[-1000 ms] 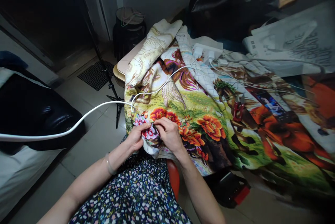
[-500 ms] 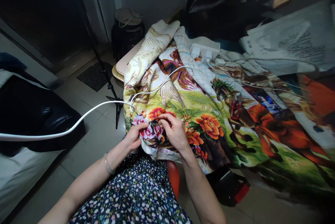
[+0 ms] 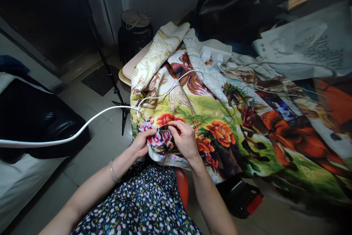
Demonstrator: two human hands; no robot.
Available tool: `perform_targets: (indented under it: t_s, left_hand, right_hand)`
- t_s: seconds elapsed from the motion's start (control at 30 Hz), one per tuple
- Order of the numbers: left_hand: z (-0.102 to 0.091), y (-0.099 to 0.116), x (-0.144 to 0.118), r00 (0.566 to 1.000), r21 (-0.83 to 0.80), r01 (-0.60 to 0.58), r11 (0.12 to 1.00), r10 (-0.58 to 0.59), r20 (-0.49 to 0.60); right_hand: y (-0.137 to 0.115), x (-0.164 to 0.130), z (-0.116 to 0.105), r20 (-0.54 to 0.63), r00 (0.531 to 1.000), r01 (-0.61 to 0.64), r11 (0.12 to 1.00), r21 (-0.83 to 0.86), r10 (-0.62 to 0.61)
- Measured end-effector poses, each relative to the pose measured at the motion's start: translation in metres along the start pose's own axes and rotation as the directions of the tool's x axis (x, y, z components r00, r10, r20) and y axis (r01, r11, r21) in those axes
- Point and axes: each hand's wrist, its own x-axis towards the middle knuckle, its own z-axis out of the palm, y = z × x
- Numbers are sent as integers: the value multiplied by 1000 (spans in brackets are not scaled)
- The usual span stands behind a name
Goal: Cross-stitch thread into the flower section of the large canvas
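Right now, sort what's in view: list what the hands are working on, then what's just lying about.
In hand:
- embroidered cloth, pink flower patch
- left hand gripping the cloth's edge
- right hand, fingers pinched at the patch

Lying about:
- red scissors
- white cable
- power strip
- printed bag
- black stool

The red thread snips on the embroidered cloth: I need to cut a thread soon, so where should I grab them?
Grip the red thread snips by the red looped handle, its lower end. They lie flat on the embroidered cloth, apparently blades pointing away, right of the right hand. Probably come from above, on the near side, clear of the blades.
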Motion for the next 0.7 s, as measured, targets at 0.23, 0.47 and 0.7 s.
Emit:
perform_targets:
  t_s: [0.23, 0.47, 0.7]
  left_hand:
    - [-1, 1, 0, 1000, 2, 7, 1000, -7, 5]
    - [1, 1, -3, 1000, 22, 5, 1000, -5, -5]
    - [-5, -5, -1, 998, 68, -68, 995, 69, -6]
  right_hand:
    - [-3, 0, 2, 1, 1000, 18, 1000, 2, -18]
    - [-3, -1, 4, 60, 997, 56, 998, -13, -55]
    - [-6, 0, 22, 250, 954, 251, 896, -367, -165]
